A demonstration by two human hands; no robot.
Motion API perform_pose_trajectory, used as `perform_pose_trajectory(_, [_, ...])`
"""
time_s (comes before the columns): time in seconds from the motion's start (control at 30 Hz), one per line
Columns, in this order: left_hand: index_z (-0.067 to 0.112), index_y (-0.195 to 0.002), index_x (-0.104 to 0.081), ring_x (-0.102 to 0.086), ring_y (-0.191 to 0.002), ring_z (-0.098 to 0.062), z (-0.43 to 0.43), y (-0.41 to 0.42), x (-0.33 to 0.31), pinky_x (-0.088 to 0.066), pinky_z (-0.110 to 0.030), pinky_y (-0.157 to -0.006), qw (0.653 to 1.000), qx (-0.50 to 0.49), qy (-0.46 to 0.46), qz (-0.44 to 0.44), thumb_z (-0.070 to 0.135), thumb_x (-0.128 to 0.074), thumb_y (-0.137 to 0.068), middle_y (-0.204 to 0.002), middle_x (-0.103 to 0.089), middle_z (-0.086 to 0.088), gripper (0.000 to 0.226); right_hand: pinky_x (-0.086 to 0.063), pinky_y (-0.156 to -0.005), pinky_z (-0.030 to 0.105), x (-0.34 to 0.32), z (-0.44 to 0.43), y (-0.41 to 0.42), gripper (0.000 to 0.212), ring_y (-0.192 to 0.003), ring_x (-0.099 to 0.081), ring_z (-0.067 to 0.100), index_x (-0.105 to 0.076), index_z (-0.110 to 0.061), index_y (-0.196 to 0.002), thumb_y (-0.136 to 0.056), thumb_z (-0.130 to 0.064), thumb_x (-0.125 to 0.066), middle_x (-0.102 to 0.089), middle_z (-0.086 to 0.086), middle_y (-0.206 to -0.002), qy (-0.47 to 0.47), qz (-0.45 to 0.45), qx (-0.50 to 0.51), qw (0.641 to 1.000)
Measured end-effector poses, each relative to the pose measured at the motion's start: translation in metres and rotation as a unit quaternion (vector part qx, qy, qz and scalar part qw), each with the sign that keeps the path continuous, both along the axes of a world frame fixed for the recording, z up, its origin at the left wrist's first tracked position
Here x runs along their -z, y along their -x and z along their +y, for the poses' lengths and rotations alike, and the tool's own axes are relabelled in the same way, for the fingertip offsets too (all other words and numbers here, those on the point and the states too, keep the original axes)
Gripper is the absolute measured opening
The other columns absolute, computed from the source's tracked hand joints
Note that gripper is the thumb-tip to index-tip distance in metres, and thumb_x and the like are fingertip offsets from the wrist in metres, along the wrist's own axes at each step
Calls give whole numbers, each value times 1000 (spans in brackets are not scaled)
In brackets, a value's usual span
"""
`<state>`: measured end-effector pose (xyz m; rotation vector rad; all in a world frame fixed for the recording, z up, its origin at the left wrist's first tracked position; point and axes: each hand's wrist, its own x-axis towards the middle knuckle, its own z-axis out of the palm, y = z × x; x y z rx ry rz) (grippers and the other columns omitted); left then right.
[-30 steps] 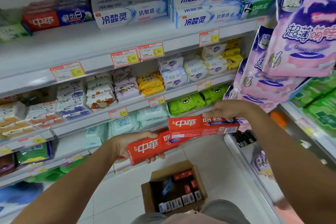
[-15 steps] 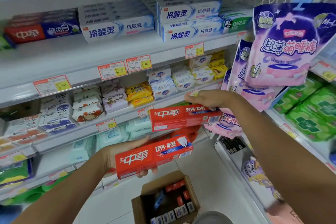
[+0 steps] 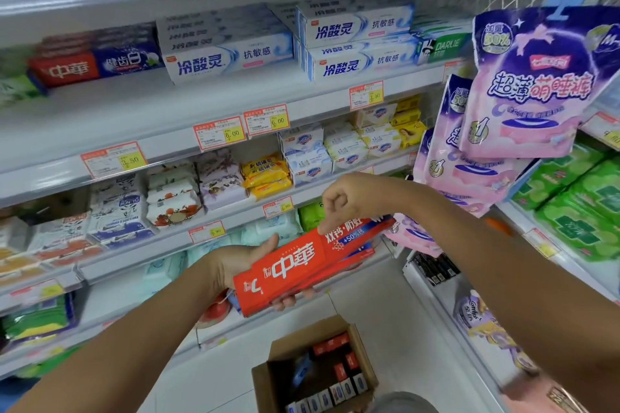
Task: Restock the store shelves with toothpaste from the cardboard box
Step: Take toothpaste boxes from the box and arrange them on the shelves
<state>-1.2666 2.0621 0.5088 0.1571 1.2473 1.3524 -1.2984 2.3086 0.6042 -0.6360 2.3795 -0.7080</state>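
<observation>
My left hand (image 3: 231, 265) grips a stack of red toothpaste boxes (image 3: 295, 265) from below, held slanted at chest height in front of the shelves. My right hand (image 3: 339, 204) hovers just above the stack's far end, fingers curled, one fingertip touching the top box's edge. The open cardboard box (image 3: 268, 379) sits on the floor below, with several small toothpaste boxes standing inside. On the upper shelf lie a red and blue toothpaste box (image 3: 90, 67) at the left and white-blue toothpaste boxes (image 3: 228, 60) in the middle.
Soap packs (image 3: 214, 184) and wet wipes fill the shelves behind my hands. Pink and purple bags (image 3: 530, 87) hang at the right, close to my right forearm. Green packs (image 3: 577, 208) line the right-hand shelf. Price tags (image 3: 218, 134) run along the shelf edges.
My right hand has laid its red box onto the one in my left hand and let go. The view has tilted upward.
</observation>
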Motion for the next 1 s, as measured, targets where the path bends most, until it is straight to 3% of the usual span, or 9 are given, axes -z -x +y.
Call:
perform_pose_trajectory(0.13, [27, -111, -71, -68, -96, -10, 23, -5, -22, -54, -26, -86, 998, 31, -42, 22, 70, -76, -56, -106, -72, 2, 70, -40, -56, 19, -9, -1, -3, 39, -49, -54, -3, -62, -16, -77, -74, -54, -71, -62, -14, -56, -10, 32, -1, 999])
perform_pose_trajectory(0.27, [27, -121, -65, -65, -108, -16, 39, -7, -22, -51, -33, -95, 995, 14, -96, 11, 58, -69, -73, -117, -68, -2, 57, -46, -59, 20, -10, 9, -4, 39, -63, -64, 0, -60, -20, -80, -72, -56, -72, -67, -11, -69, -15, 35, 9, 999])
perform_pose_trajectory(0.4, [15, -100, -76, -71, -89, -17, 57, -17, -39, -57, -32, -81, 990, -35, -127, -43, 48, -85, -53, -96, -74, -5, 57, -49, -65, 27, -6, 22, 0, 47, -77, -66, 14, -66, -25, -83, -62, -67, -71, -68, -4, -82, 20, 62, 48, 997])
perform_pose_trajectory(0.47, [9, -106, -67, -72, -82, -20, 62, -16, -38, -58, -33, -76, 984, -90, -142, -66, 40, -90, -46, -91, -74, -11, 71, -50, -65, 21, -6, 30, 2, 41, -81, -65, 12, -66, -25, -85, -69, -63, -68, -68, -5, -87, 48, 89, 92, 991])
perform_pose_trajectory(0.53, [4, -118, -52, -70, -90, -26, 67, -13, -37, -56, -38, -86, 977, -122, -157, -74, 35, -89, -51, -101, -70, -17, 82, -48, -58, 12, -10, 41, 4, 29, -83, -64, 8, -64, -26, -88, -81, -55, -63, -66, -9, -92, 107, 70, 153, 980])
perform_pose_trajectory(0.6, [1, -119, -55, -67, -92, -31, 70, -8, -37, -52, -46, -88, 970, -167, -157, -86, 27, -90, -48, -106, -66, -22, 83, -51, -64, 14, -11, 53, 5, 31, -91, -66, 10, -62, -28, -101, -82, -53, -61, -64, -7, -101, 203, -37, 186, 961])
perform_pose_trajectory(0.73, [0, -126, -57, -61, -103, -38, 78, -7, -43, -49, -52, -90, 945, -223, -211, -117, 22, -83, -54, -113, -60, -26, 80, -56, -84, 37, 5, 75, 10, 78, -107, -62, 22, -55, -22, -122, -57, -52, -84, -58, 12, -121, 410, -184, 156, 879])
perform_pose_trajectory(0.87, [0, -122, -61, -60, -108, -34, 94, -6, -57, -44, -47, -99, 929, -202, -282, -128, 30, -62, -75, -115, -62, -22, 55, -58, -73, 36, 12, 73, 11, 78, -92, -66, 21, -53, -25, -120, -54, -52, -86, -65, 5, -102, 491, -143, 182, 839])
perform_pose_trajectory(1.0, [-1, -112, -61, -64, -90, -32, 105, 3, -80, -51, -43, -86, 937, -220, -243, -121, 23, -77, -59, -101, -65, -21, 60, -58, -74, 36, 1, 77, 16, 67, -90, -66, 24, -59, -27, -112, -57, -60, -80, -66, 4, -98, 497, -48, 217, 839])
